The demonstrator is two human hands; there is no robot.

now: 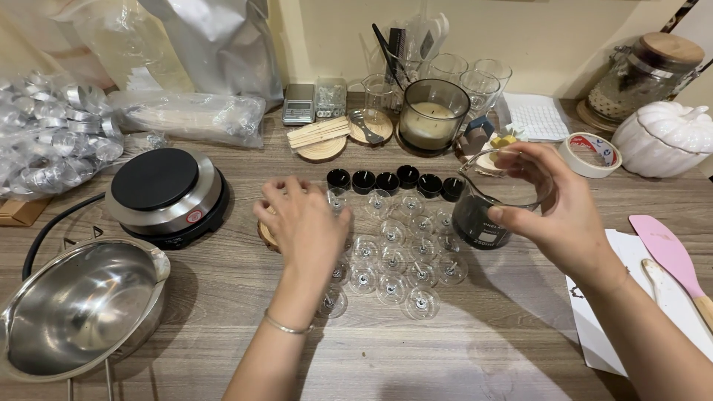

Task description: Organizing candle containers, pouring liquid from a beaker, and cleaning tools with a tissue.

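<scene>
Steel pot (78, 308) sits at near left on the wooden table (460, 349). Left hand (304, 223) hovers palm down, fingers loosely spread, over clear tealight cups (405, 263) with wicks; whether it grips anything cannot be told. Right hand (553, 200) clasps the rim of a glass beaker (483, 215) holding dark liquid, just right of the cups. Six black-filled cups (395, 180) line up behind. Hot plate (163, 193) stands left; jar candle (433, 116) farther back.
</scene>
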